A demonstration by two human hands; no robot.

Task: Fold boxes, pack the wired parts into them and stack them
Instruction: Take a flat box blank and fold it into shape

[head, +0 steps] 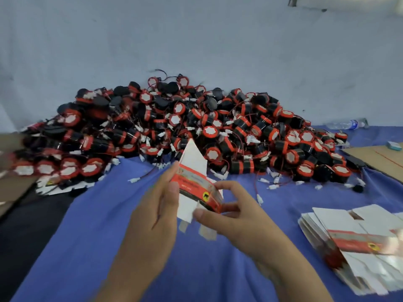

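Note:
Both hands hold one partly folded box (197, 171), white card with a red and black printed band, above the blue cloth. My left hand (157, 205) grips its left side, thumb on the printed band. My right hand (229, 211) pinches the lower right corner, fingers curled over the top of the band. White flaps stick up and hang below the hands. Behind them lies a big heap of wired parts (185, 127): black round bodies with red rings, white tops, thin wires and white plugs. A stack of flat boxes (357, 243) lies at the right.
The blue cloth (98, 225) covers the work surface. Brown cardboard (383, 158) lies at the far right, and another brown sheet (11, 186) at the left edge. A plastic bottle (346, 124) lies behind the heap. A pale wall rises behind.

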